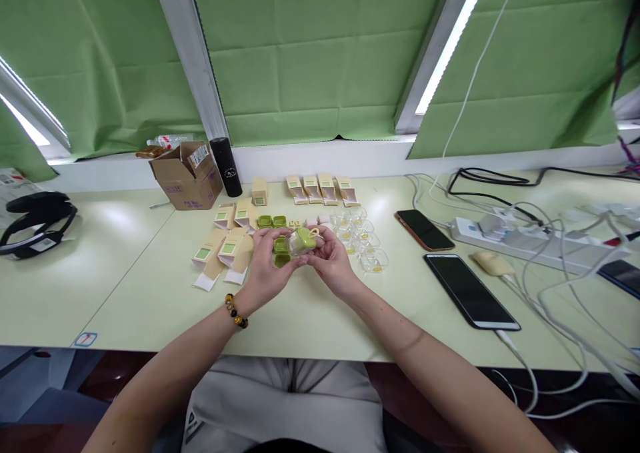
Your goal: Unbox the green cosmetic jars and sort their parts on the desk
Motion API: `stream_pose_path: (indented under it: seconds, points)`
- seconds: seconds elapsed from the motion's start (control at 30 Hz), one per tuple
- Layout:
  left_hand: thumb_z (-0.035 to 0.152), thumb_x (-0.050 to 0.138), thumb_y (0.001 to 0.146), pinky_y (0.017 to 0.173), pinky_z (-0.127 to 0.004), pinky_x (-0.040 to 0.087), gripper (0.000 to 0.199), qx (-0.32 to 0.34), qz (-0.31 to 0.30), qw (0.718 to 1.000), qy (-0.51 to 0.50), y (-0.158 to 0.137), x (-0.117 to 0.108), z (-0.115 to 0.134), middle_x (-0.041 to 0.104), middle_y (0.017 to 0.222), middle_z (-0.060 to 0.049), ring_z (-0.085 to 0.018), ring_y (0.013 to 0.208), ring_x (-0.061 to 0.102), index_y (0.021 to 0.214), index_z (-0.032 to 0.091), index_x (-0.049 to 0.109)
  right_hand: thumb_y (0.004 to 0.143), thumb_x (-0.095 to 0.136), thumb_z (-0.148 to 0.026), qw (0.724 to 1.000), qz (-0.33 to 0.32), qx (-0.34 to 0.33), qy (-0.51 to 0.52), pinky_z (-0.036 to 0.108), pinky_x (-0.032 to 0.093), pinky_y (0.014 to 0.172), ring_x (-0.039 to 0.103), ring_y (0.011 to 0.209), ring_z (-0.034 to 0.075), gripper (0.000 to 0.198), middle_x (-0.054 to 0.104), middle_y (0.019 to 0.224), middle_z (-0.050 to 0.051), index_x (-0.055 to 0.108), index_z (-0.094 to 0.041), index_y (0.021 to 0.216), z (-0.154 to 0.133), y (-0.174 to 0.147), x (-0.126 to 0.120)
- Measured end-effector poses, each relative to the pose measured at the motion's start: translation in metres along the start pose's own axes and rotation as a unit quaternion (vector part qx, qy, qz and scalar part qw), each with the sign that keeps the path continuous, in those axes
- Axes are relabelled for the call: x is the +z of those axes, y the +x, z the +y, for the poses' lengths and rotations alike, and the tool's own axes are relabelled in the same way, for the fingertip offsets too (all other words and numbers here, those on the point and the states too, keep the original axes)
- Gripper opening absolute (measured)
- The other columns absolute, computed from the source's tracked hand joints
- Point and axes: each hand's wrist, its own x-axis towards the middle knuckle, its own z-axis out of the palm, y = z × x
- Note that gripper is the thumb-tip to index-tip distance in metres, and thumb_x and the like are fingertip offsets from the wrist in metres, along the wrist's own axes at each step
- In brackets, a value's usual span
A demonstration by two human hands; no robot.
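Above the table, my left hand [266, 264] and my right hand [331, 261] both grip a small clear case with a green cap [303, 239]. A cream loop [314, 232] sticks out at its right end, by my right fingers. Behind and below my left fingers lie several green square caps [265, 221], partly hidden. Just past my hands are small yellow pieces [294, 224] and pale pinkish blocks [324, 219]. To the right of my right hand stand several clear square cups [374, 260] with yellow marks in them.
Several small kraft boxes [236, 248] lie left; more cartons [327, 190] stand behind. A cardboard box [187, 178] and black bottle [227, 166] stand at back left. Phones [473, 290], a power strip [540, 243] and tangled cables fill the right. A black headset [37, 223] lies far left.
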Motion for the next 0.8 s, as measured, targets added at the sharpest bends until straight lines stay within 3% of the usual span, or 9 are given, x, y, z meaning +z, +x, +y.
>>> stream_pose_path:
  seconds: [0.17,0.37,0.6,0.8]
  points:
    - [0.030,0.084,0.085,0.103,-0.049,0.050,0.045,0.116,0.055,0.990,0.063,0.005,-0.006,0.000,0.068,0.127,-0.011,-0.028,0.122,0.057,0.121,0.023,0.058,0.070,0.095,-0.032,0.999,-0.011,-0.017,-0.025,0.037,0.065,0.089,0.073,0.110,0.024,0.053,0.073,0.128,0.007,0.069,-0.027,0.116,-0.005,-0.001,0.001]
    - [0.004,0.069,0.084,0.096,-0.048,0.050,0.042,0.264,0.126,0.940,0.175,0.006,-0.014,-0.004,0.071,0.121,-0.010,-0.028,0.115,0.060,0.119,0.026,0.059,0.078,0.091,-0.040,0.998,0.005,-0.060,-0.031,0.043,0.059,0.107,0.071,0.120,0.024,0.041,0.073,0.130,0.008,0.069,-0.027,0.111,-0.008,-0.006,0.001]
    - [0.003,0.065,0.084,0.093,-0.047,0.052,0.043,0.301,0.119,0.920,0.223,0.002,-0.015,-0.007,0.072,0.120,-0.010,-0.027,0.112,0.062,0.117,0.028,0.058,0.079,0.090,-0.042,0.999,0.015,-0.026,-0.027,0.039,0.058,0.107,0.075,0.106,0.020,0.029,0.077,0.120,0.006,0.073,-0.025,0.096,-0.007,-0.005,0.001]
    - [0.002,0.066,0.083,0.095,-0.048,0.052,0.044,0.298,0.107,0.924,0.214,0.004,-0.014,-0.004,0.072,0.119,-0.010,-0.027,0.111,0.063,0.119,0.026,0.058,0.077,0.092,-0.044,0.999,0.038,-0.003,-0.010,0.038,0.063,0.097,0.076,0.097,0.019,0.031,0.079,0.115,0.006,0.071,-0.023,0.085,-0.004,-0.002,0.000]
